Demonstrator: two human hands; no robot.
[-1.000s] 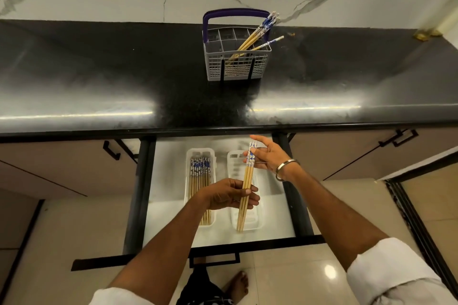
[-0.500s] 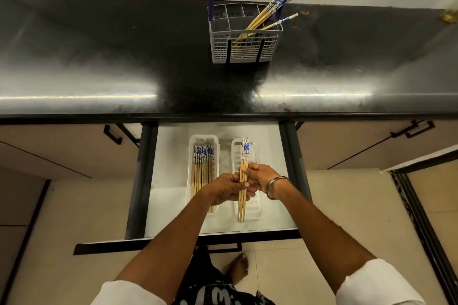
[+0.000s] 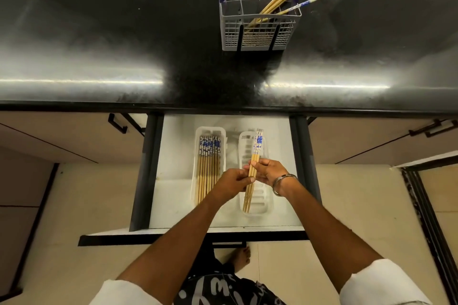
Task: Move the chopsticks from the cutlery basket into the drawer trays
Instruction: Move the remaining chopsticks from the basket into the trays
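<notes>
Now your left hand (image 3: 231, 181) and right hand (image 3: 269, 173) both pinch a chopstick bundle (image 3: 253, 171) over the right tray (image 3: 260, 202). Next, judged: lower it flat inside, release, then return to the basket (image 3: 257, 32).

Both hands meet over the open drawer (image 3: 173, 205). The left hand (image 3: 234, 182) and right hand (image 3: 269, 172) together grip a small bundle of chopsticks (image 3: 255, 153) above the right tray (image 3: 260, 203), blue-patterned ends pointing far. The left tray (image 3: 197, 136) beside it holds a row of chopsticks (image 3: 208, 168). Far back on the black counter (image 3: 99, 32), the cutlery basket (image 3: 257, 32) holds more chopsticks leaning right.
</notes>
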